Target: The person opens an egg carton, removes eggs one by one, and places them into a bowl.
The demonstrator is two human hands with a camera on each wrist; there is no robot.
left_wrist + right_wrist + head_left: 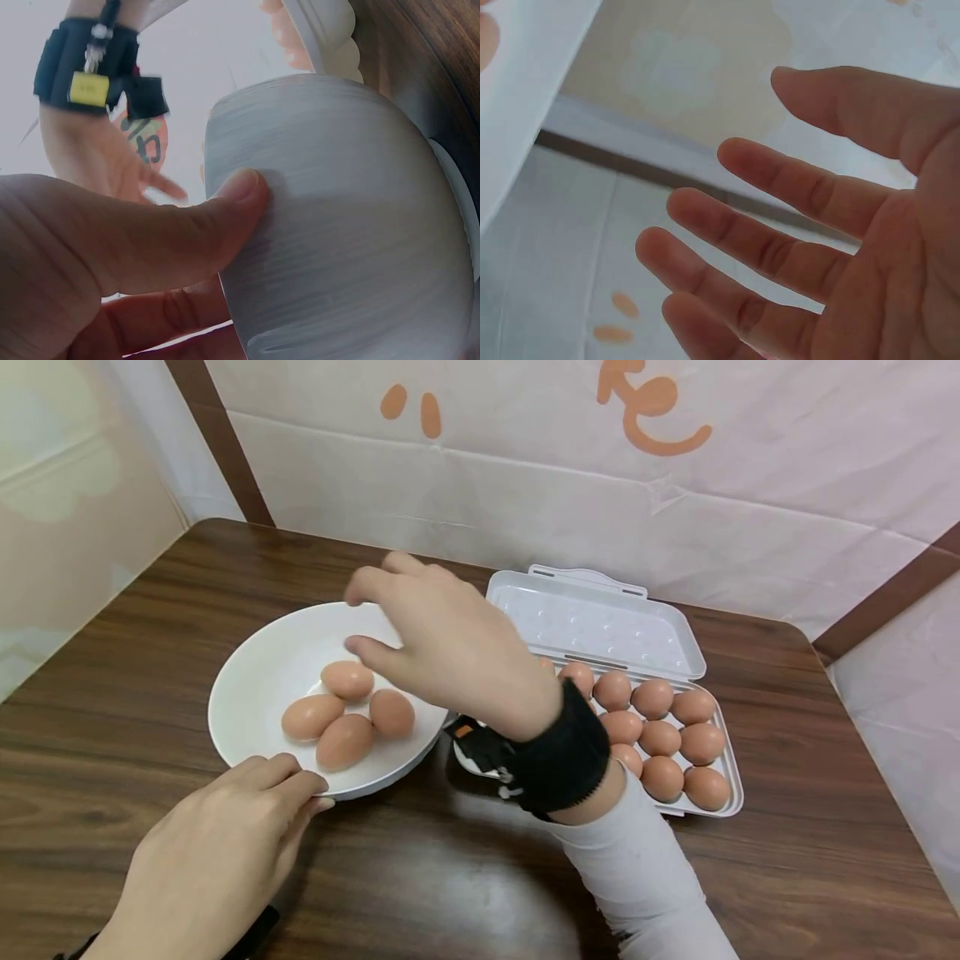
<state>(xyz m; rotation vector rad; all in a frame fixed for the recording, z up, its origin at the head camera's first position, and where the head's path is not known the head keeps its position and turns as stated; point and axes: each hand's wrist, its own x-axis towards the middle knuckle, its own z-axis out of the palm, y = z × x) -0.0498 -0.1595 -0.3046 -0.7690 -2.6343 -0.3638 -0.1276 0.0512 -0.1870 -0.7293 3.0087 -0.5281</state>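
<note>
Four eggs (345, 741) lie in the white bowl (251, 697)

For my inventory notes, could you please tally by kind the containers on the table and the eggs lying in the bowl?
White bowl: 1
Open egg carton: 1
Eggs in the bowl: 4
Total: 6

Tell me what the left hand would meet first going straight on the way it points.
The left hand pinches the rim of the round white bowl; straight on, it would probably meet the nearest brown oval egg first, though depth is hard to judge.
</note>
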